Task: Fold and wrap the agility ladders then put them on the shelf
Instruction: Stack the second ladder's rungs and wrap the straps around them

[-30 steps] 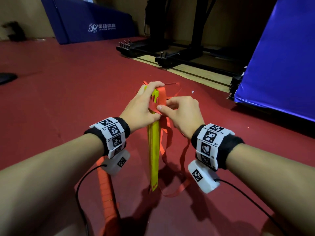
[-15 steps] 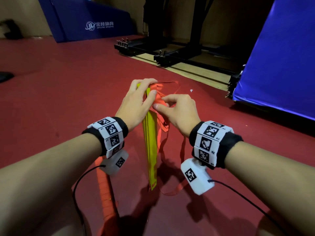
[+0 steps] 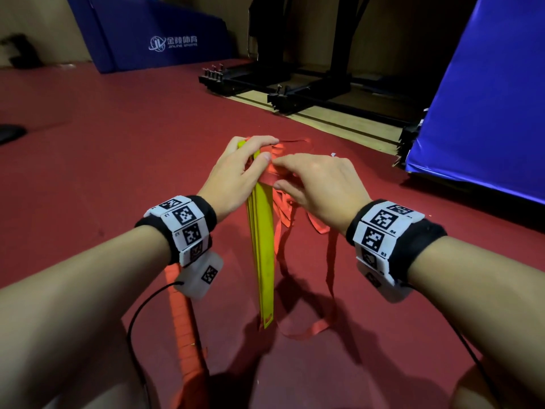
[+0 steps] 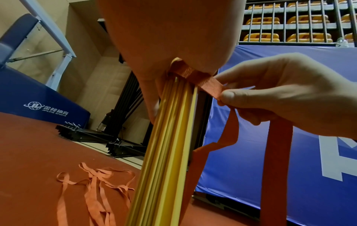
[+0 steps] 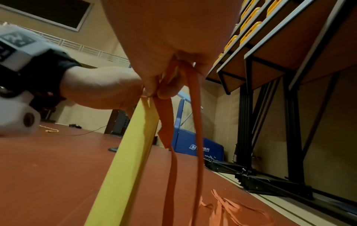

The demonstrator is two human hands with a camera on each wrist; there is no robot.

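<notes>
A stack of yellow ladder rungs [image 3: 263, 252] hangs upright above the red floor, its lower end near the ground. My left hand [image 3: 236, 175] grips the top of the stack [image 4: 170, 137]. An orange strap [image 4: 204, 82] crosses the top of the rungs. My right hand [image 3: 315, 184] pinches that strap [image 5: 166, 116] between thumb and fingers just right of the stack. Loose strap loops [image 3: 306, 329] trail down to the floor under both hands. A second, wrapped orange bundle [image 3: 184, 323] lies on the floor under my left forearm.
A blue padded mat [image 3: 483, 93] stands close on the right. Another blue mat [image 3: 153, 36] leans at the back left. Black metal frame bases [image 3: 283, 87] sit behind the ladder. More strap loops [image 4: 90, 188] lie on the red floor [image 3: 103, 149].
My right hand has shifted right and flattened, drawing the orange strap across the top of the rungs. The left hand keeps its grip on the stack.
</notes>
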